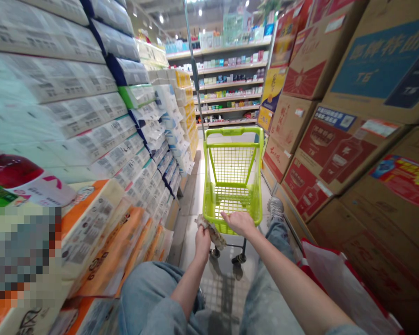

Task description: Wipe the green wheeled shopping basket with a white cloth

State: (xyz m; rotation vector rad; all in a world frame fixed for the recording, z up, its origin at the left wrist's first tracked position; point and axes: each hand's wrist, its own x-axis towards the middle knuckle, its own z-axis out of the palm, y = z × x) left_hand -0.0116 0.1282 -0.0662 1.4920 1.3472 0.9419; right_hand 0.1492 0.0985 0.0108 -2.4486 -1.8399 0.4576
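Observation:
A lime-green plastic shopping cart (206,186) on small black wheels stands on the floor in front of me, between my knees and the far shelves. My left hand (203,242) is closed on a crumpled, stained rag (216,236), which hangs by the cart's near left corner. On the cart's near rim lies my right hand (240,223), thumb stretched to the left and the other fingers curled over the edge, partly hidden. Inside, the basket shows only its green lattice.
Packaged tissue stacks (84,111) rise on the left, with orange packs (108,251) close by my left knee. Cardboard cartons (338,149) line the right side. Stocked shelves (226,83) close off the far end. A red-edged bag (345,279) lies at lower right.

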